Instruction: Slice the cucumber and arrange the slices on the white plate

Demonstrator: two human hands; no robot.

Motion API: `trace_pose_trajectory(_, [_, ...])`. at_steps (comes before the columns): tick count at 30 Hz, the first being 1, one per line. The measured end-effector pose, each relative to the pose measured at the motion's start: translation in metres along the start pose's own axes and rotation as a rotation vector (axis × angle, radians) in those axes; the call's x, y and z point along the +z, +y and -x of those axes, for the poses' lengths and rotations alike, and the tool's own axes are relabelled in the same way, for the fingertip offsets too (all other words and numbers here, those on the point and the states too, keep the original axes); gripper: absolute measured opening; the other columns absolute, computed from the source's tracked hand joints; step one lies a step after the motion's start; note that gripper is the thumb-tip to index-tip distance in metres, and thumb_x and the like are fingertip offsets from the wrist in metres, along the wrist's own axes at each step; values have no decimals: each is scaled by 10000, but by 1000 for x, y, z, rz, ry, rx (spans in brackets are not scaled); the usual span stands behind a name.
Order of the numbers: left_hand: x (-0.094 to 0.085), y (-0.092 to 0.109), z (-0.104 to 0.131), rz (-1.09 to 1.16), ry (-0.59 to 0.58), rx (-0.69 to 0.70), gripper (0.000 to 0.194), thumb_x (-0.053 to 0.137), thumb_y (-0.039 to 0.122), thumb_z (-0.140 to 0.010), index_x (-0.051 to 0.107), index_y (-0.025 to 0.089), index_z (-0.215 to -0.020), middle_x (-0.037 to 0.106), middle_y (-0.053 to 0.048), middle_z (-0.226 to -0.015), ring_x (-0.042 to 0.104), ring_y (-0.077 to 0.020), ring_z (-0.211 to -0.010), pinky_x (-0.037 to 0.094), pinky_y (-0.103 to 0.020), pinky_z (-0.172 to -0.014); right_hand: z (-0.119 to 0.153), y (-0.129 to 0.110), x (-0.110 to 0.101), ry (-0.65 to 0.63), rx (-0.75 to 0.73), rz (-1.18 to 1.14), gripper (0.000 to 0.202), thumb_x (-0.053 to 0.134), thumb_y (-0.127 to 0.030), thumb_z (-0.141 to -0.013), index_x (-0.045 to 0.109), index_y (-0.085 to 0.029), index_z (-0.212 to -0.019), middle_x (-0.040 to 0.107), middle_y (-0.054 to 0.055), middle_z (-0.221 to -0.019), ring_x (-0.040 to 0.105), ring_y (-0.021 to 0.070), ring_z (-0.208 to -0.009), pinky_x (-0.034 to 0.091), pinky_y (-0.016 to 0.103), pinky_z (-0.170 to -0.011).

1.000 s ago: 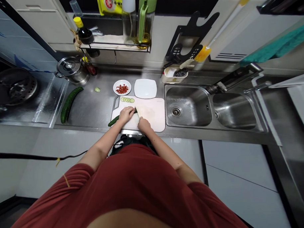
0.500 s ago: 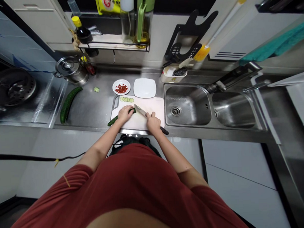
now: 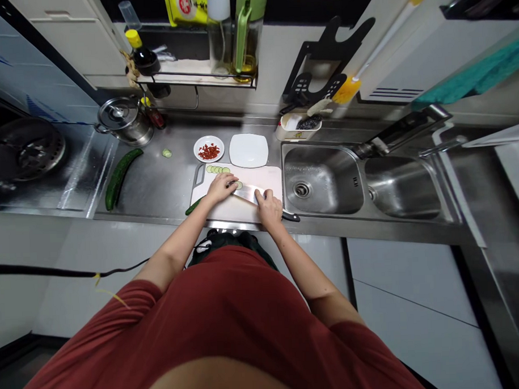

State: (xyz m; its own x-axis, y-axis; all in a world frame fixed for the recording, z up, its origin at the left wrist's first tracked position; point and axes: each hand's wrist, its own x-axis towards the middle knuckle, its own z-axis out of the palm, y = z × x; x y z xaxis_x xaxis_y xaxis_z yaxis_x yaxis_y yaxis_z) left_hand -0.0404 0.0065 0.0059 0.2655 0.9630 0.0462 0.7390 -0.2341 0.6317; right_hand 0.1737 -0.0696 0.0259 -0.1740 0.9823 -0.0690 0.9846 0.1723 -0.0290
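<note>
Your knife (image 3: pixel 247 194) is now flatter, toward ten o'clock, pinched by right hand (image 3: pixel 269 209); left hand (image 3: pixel 220 188) bends fingers beside cucumber slice (image 3: pixel 239 185), pinch unclear.

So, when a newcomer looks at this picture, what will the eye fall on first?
Probably the dark-red cloth shirt, filling the lower middle. Above it, the bare left hand and right hand are close together over the white rectangular cutting board, the right gripping a steel knife with a black handle. Behind the board, a small round white plate of chopped red pieces stands out.
</note>
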Motion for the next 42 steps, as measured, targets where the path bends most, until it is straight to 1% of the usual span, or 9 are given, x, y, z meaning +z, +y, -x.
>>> trace_pose_trajectory(6, [4, 12, 2, 33, -18, 12, 182, 597, 284, -831, 719, 222, -952, 667, -45, -1075, 555, -217, -1078, 418, -356, -993, 4, 13, 1, -21, 43, 17, 405, 382, -207, -970, 489, -261, -1357, 479, 110, -1123, 490, 165, -787, 314, 297, -711])
trace_pose_trajectory(8, [7, 13, 3, 56, 16, -66, 160, 593, 280, -827, 715, 218, -910, 686, -40, -972, 584, -208, -994, 445, -339, -930, 6, 18, 5, -31, 66, 12, 395, 420, -212, -955, 501, -255, -1339, 473, 106, -1119, 494, 163, -788, 324, 291, -709])
trace_pose_trajectory(12, [12, 2, -4, 179, 111, -348, 163, 598, 270, -814, 705, 198, -915, 690, -19, -805, 624, -167, -792, 475, -276, -765, 13, 25, 14, -61, 119, -5, 412, 491, -214, -918, 507, -260, -1327, 457, 86, -1129, 509, 153, -789, 346, 275, -712])
trace_pose_trajectory(15, [13, -10, -15, 184, 179, -481, 151, 611, 239, -795, 705, 188, -901, 704, -25, -824, 637, -158, -788, 467, -257, -745, 17, 28, 20, -82, 161, -29, 443, 538, -228, -888, 510, -267, -1327, 452, 71, -1130, 522, 149, -789, 362, 271, -713])
trace_pose_trajectory(18, [14, -21, -28, 94, 198, -519, 150, 610, 244, -787, 714, 201, -886, 717, -31, -848, 643, -172, -823, 458, -271, -768, 19, 27, 24, -99, 199, -70, 444, 551, -247, -882, 520, -274, -1324, 447, 63, -1134, 529, 144, -783, 373, 270, -709])
trace_pose_trajectory(23, [20, -32, -46, -2, 181, -521, 183, 572, 219, -784, 721, 206, -889, 730, -57, -883, 646, -203, -859, 456, -308, -786, 21, 25, 27, -125, 248, -135, 445, 549, -262, -883, 530, -279, -1327, 446, 63, -1147, 540, 143, -788, 389, 272, -721])
trace_pose_trajectory(31, [24, -39, -59, -93, 164, -412, 244, 505, 193, -813, 714, 219, -938, 724, -76, -912, 637, -224, -894, 452, -335, -823, 21, 26, 22, -149, 272, -201, 455, 540, -258, -881, 538, -279, -1335, 459, 70, -1171, 554, 154, -821, 403, 275, -735])
trace_pose_trajectory(37, [20, -42, -55, -161, 125, -332, 221, 557, 313, -850, 736, 237, -955, 693, -87, -1012, 588, -247, -990, 439, -357, -858, 18, 26, 21, -144, 274, -248, 420, 513, -238, -891, 564, -290, -1305, 479, 58, -1133, 552, 152, -825, 390, 257, -699])
trace_pose_trajectory(42, [15, -47, -46, -244, 11, -199, 201, 625, 355, -831, 741, 276, -976, 655, -83, -1058, 511, -277, -1083, 427, -383, -877, 15, 23, 22, -130, 276, -310, 368, 447, -257, -943, 583, -270, -1285, 531, 56, -1096, 562, 160, -856, 380, 251, -708])
